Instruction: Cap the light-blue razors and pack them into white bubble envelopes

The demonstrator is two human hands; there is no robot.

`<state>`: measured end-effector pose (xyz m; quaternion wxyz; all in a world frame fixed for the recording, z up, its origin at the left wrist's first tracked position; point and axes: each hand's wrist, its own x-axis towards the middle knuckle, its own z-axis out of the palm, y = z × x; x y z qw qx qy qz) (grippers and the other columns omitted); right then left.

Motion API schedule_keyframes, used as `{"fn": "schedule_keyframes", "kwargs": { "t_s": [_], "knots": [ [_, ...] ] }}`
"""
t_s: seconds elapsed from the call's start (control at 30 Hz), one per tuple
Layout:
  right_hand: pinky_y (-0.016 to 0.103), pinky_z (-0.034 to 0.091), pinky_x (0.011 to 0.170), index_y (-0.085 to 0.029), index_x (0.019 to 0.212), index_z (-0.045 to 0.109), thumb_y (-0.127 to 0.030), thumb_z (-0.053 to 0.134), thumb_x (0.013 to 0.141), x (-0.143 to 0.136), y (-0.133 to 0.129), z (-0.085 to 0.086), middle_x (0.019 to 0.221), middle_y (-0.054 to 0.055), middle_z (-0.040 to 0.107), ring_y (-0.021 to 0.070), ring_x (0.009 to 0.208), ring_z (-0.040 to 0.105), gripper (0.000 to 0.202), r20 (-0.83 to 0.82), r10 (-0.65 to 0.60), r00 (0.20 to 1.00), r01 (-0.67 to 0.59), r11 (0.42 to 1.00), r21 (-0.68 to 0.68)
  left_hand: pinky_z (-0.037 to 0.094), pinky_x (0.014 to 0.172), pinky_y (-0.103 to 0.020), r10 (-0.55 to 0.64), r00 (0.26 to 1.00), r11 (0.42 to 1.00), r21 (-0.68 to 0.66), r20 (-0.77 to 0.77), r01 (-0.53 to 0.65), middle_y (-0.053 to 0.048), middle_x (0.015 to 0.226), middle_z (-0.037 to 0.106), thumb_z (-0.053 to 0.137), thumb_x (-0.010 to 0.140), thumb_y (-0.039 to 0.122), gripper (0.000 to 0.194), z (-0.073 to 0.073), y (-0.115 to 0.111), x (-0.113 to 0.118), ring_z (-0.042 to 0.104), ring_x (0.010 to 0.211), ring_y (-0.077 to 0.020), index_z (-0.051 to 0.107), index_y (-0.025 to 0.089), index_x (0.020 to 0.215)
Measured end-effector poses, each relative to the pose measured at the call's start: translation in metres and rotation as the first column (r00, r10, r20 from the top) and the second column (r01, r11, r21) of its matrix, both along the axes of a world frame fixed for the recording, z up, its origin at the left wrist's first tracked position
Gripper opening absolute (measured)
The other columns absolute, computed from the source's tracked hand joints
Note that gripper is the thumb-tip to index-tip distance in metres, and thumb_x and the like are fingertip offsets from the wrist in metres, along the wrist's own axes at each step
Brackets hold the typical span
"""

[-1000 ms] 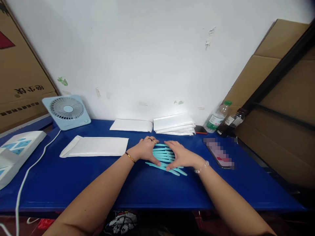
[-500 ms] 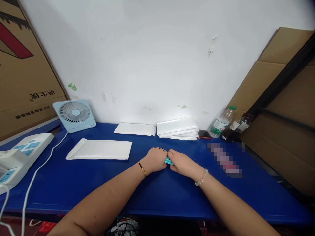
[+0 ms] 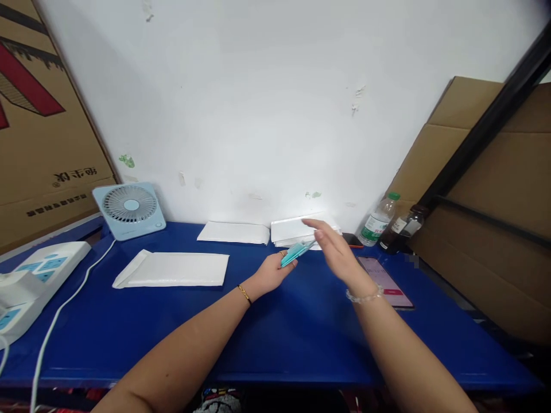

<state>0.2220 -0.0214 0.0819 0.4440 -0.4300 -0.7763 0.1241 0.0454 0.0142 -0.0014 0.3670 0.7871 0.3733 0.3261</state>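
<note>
A small flat teal packet (image 3: 295, 252) with a shiny, clear-looking far end is held in my left hand (image 3: 272, 272), thumb and fingers closed on its near end. What is inside it I cannot make out. My right hand (image 3: 338, 252) is raised just right of the packet, its fingers stretched out and open. Its thumb is close to the packet's far end; whether they touch I cannot tell. Behind the hands lies a stack of white padded envelopes (image 3: 287, 228), partly covered by the right hand. One white envelope (image 3: 235, 233) lies beside the stack, and another envelope (image 3: 178, 269) is nearer on the left.
On the blue table (image 3: 275, 350) a light-blue fan (image 3: 131, 209) and a white power strip (image 3: 51, 269) with a cable stand left. At right are a phone (image 3: 385, 282), a green-capped bottle (image 3: 379, 221), a dark bottle (image 3: 402, 229) and cardboard (image 3: 486, 189).
My right hand has let go of the teal packet and moved up and right, its fingers now straightened. The left hand has kept the packet and tilted it, so more of it shows.
</note>
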Motion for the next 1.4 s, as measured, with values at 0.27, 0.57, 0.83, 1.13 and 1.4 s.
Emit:
{"fn": "schedule_keyframes", "kwargs": {
  "t_s": [0.27,0.57,0.83,1.13,1.4],
  "knots": [
    [0.04,0.044,0.096,-0.027,0.134,0.042,-0.032,0.043,0.092,-0.04,0.011,-0.019,0.131,0.007,0.052,0.0221,0.117,0.051,0.043,-0.042,0.041,0.998,-0.044,0.997,-0.067,0.04,0.054,-0.023,-0.053,0.987,0.983,-0.165,0.154,0.079,0.001,0.059,0.053,0.05,0.083,0.046,0.032,-0.016,0.001,0.009,0.051,0.055,-0.0113,0.048,0.016,0.07],
    [0.043,0.04,0.101,-0.028,0.139,0.035,-0.045,0.059,0.082,-0.028,0.009,-0.04,0.136,0.009,0.047,0.024,0.121,0.049,0.064,-0.465,0.208,0.861,-0.343,0.911,-0.228,0.024,0.044,-0.02,-0.136,0.856,0.782,-0.476,0.498,0.401,0.009,0.047,0.031,0.065,0.073,0.049,0.039,0.0,-0.006,0.004,0.024,0.04,-0.0032,0.043,0.017,0.067],
    [0.04,0.044,0.095,-0.017,0.07,0.067,-0.045,0.062,0.079,-0.043,-0.007,-0.052,0.107,0.008,0.067,0.0273,0.114,0.054,0.029,-0.76,0.187,0.622,-0.708,0.55,-0.443,0.034,0.051,-0.024,-0.494,0.799,0.505,-0.635,0.343,0.585,0.004,0.055,0.042,0.071,0.063,0.048,0.038,0.021,-0.018,-0.006,0.039,0.049,-0.0075,0.053,0.017,0.074],
    [0.018,0.037,0.041,-0.02,0.066,0.051,-0.03,0.062,0.083,-0.001,0.027,-0.047,0.045,-0.01,0.034,0.0046,0.036,0.03,0.023,-0.997,-0.057,0.057,-0.729,0.68,-0.08,0.034,0.094,-0.052,0.212,0.436,0.954,0.088,-0.875,-0.288,-0.018,0.135,0.047,0.083,0.032,0.036,0.099,0.061,0.05,-0.163,0.039,0.123,-0.0436,0.052,0.023,0.125],
    [0.016,0.022,0.034,-0.019,0.078,0.057,-0.029,0.065,0.079,0.003,0.023,-0.043,0.041,-0.012,0.023,0.004,0.034,0.015,0.013,-0.976,-0.068,0.206,-0.676,0.711,-0.192,0.047,0.069,-0.031,0.184,0.893,0.869,-0.357,-0.411,-0.343,-0.004,0.072,0.067,0.078,0.049,0.039,0.033,0.052,0.058,-0.189,0.062,0.074,-0.0239,0.063,0.018,0.07]
  ]
}}
